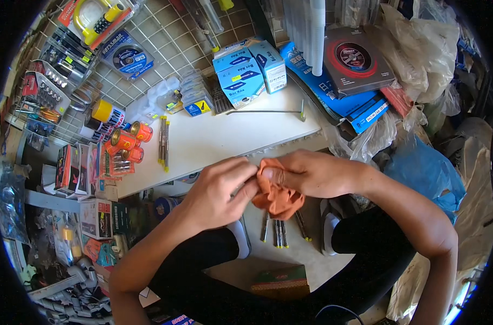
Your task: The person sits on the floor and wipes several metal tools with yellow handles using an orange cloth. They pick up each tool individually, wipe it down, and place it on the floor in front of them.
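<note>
A crumpled orange cloth (pixel 280 201) is bunched between my two hands, above the floor in front of me. My right hand (pixel 321 172) grips it from the right, thumb pressed on top. At its left edge, the fingertips and thumb of my left hand (pixel 220 191) pinch the fabric. Whether something is wrapped inside the cloth cannot be seen. Below it, several thin drill bits (pixel 280 233) with yellow ends lie on the floor between my feet, their upper parts hidden by the cloth. More yellow-ended drill bits (pixel 163 142) lie side by side on the white shelf (pixel 206 138).
Orange cans (pixel 123 139), blue boxes (pixel 240 79) and a thin rod (pixel 267 111) are on the shelf. A dark disc box (pixel 354 59) and plastic bags (pixel 423 170) crowd the right. A green-topped box (pixel 281 280) sits between my legs. Packaged goods hang on a wire grid (pixel 161 44).
</note>
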Action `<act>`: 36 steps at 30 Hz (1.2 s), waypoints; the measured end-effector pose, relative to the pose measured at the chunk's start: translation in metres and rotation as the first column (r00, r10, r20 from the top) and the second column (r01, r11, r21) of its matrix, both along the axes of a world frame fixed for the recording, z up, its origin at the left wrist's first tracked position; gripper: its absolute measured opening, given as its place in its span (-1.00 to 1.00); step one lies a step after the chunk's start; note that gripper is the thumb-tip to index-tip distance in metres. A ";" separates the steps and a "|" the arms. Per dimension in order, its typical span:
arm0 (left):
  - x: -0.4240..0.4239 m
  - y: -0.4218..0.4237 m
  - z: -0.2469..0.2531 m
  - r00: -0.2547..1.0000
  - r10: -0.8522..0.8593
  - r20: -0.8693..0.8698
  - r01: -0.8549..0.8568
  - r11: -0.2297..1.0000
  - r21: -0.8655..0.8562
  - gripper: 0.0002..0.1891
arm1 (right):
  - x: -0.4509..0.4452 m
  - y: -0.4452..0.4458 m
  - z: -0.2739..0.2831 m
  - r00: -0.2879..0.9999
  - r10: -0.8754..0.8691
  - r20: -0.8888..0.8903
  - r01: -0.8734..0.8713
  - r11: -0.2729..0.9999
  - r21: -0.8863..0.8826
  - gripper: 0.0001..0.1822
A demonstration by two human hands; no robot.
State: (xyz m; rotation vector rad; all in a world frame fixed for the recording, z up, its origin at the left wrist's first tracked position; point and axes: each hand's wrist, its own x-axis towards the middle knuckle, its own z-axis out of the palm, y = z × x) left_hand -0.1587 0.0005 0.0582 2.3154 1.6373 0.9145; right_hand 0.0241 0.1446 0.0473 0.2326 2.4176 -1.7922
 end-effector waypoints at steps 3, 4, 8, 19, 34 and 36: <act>-0.039 0.011 -0.031 0.769 0.296 0.567 -0.132 0.941 -0.312 -0.68 | -0.004 0.003 0.000 0.973 -0.027 -0.230 0.085 0.965 0.247 -0.59; -0.049 0.014 -0.019 0.744 0.313 0.591 -0.075 0.917 -0.391 -0.57 | -0.003 0.003 0.002 0.971 -0.026 -0.237 0.114 0.924 0.364 -0.61; -0.045 0.010 -0.001 0.501 0.487 0.715 0.080 0.797 -0.599 -0.58 | 0.004 0.003 0.002 0.974 -0.047 -0.221 0.173 0.782 0.599 -0.65; -0.060 0.024 -0.072 0.987 0.144 0.065 -0.143 0.990 -0.024 -0.88 | 0.002 0.007 -0.002 0.996 0.058 -0.073 -0.064 0.995 -0.074 -0.56; -0.044 0.016 -0.017 0.970 0.017 -0.243 0.025 0.986 0.167 -0.81 | 0.007 0.027 -0.021 0.999 0.028 0.021 -0.033 0.947 0.320 -0.59; -0.041 0.012 -0.020 0.988 0.123 -0.089 -0.134 0.981 -0.137 -0.81 | 0.011 0.035 -0.032 0.999 0.032 0.035 -0.044 0.902 0.430 -0.62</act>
